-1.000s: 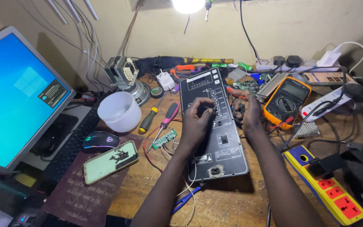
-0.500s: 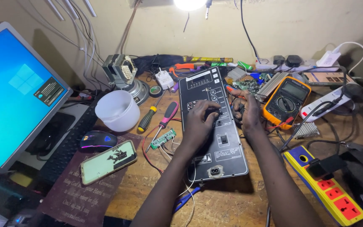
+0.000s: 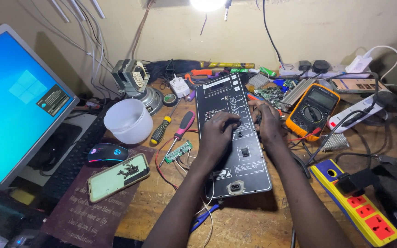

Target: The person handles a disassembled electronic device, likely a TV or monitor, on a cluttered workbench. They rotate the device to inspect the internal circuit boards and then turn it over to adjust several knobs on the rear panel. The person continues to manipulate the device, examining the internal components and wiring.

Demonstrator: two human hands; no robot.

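At frame centre, a black amplifier control panel (image 3: 233, 138) lies flat on the wooden workbench (image 3: 263, 220). The left hand (image 3: 219, 133) arches over it, fingertips pinching a knob. The right hand (image 3: 265, 120) curls around the panel's right edge, beside an orange multimeter (image 3: 312, 110).

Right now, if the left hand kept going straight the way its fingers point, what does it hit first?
The left hand rests on the black amplifier panel, fingers aimed up and right toward the panel's knobs. Straight on, it would probably meet the right hand first, which sits close beside it at the panel's right edge. Depth is unclear.
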